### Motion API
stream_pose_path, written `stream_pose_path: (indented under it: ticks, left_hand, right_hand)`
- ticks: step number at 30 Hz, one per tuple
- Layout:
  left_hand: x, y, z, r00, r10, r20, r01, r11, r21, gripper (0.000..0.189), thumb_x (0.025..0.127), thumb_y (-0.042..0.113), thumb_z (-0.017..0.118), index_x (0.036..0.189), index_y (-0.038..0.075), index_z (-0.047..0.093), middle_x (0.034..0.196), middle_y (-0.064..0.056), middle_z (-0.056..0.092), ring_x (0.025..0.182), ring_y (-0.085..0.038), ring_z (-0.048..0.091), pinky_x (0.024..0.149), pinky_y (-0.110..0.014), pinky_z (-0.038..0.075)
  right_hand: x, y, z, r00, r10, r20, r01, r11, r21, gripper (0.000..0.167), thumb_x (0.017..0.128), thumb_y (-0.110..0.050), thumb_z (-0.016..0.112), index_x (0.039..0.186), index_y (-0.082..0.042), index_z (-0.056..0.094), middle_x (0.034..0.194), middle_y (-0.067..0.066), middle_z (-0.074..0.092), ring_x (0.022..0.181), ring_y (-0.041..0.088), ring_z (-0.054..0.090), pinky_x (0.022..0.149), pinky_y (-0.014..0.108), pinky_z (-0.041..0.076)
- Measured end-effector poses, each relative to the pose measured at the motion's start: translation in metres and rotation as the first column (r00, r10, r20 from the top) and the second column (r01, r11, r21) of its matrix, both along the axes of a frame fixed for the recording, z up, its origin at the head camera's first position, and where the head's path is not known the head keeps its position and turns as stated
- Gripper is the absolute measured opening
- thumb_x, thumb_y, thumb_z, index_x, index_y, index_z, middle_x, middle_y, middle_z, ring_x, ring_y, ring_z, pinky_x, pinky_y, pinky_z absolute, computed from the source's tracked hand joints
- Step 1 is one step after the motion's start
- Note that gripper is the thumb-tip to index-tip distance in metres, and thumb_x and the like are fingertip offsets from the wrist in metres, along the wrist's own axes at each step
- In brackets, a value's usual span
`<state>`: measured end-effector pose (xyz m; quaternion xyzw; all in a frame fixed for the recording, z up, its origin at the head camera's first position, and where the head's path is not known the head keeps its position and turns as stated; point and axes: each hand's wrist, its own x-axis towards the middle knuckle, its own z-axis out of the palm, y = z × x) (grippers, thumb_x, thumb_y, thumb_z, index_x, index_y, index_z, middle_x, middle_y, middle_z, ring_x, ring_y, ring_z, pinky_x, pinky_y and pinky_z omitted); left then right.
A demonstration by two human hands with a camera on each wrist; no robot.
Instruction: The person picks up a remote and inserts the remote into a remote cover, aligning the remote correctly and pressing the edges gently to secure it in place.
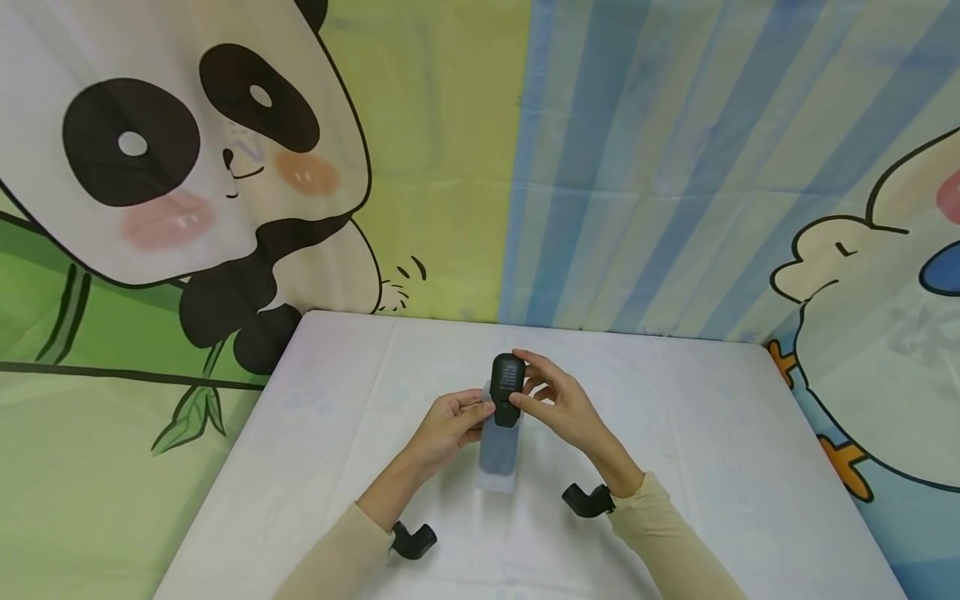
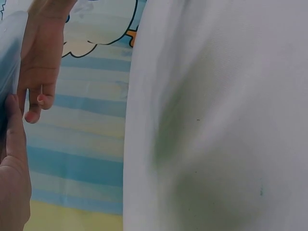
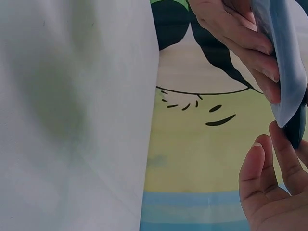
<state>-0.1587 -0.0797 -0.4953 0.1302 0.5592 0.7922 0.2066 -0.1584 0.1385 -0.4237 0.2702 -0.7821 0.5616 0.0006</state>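
- A cartoon-printed curtain (image 1: 435,150) hangs behind the counter.
- The white counter (image 1: 712,417) spreads below both hands.
- The left hand (image 1: 448,423): its grip pinches the plastic pouch's side.
- The right hand (image 1: 561,402): its grip pinches the black device's edge.
- The plastic pouch (image 1: 498,454) sits between the hands.
- The black device (image 1: 507,375) overlaps the pouch's upper end.

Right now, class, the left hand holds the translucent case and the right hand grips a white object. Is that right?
Not quite: the right hand grips a black object, not white, as the head view shows. The left hand does hold the translucent case.
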Motion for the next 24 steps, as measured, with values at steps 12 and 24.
stream_pose_path:
  ticks: [12, 24]
  left_hand:
    - [-0.002, 0.000, 0.002, 0.970, 0.036, -0.241, -0.099, 0.962, -0.256, 0.041, 0.101, 0.024, 0.062, 0.133, -0.002, 0.057, 0.125, -0.014, 0.066, 0.117, -0.025, 0.062, 0.096, -0.041, 0.051]
    - [0.001, 0.001, -0.007, 0.698, -0.052, -0.714, -0.272, 0.904, -0.331, 0.032, 0.101, 0.010, 0.060, 0.133, 0.010, 0.059, 0.145, -0.008, 0.050, 0.144, -0.031, 0.032, 0.112, -0.050, 0.034]
  right_hand:
    - [-0.007, 0.008, -0.039, 0.992, -0.118, 0.041, 0.120, 0.990, -0.067, 0.043, 0.101, -0.004, 0.059, 0.143, -0.003, 0.049, 0.114, 0.022, 0.062, 0.093, 0.036, 0.060, 0.071, 0.036, 0.054]
    - [-0.001, 0.012, -0.061, 0.752, 0.136, 0.645, 0.012, 0.975, -0.220, 0.074, 0.103, -0.059, 0.043, 0.107, 0.011, 0.067, 0.080, 0.009, 0.068, 0.064, 0.018, 0.059, 0.053, 0.025, 0.048]
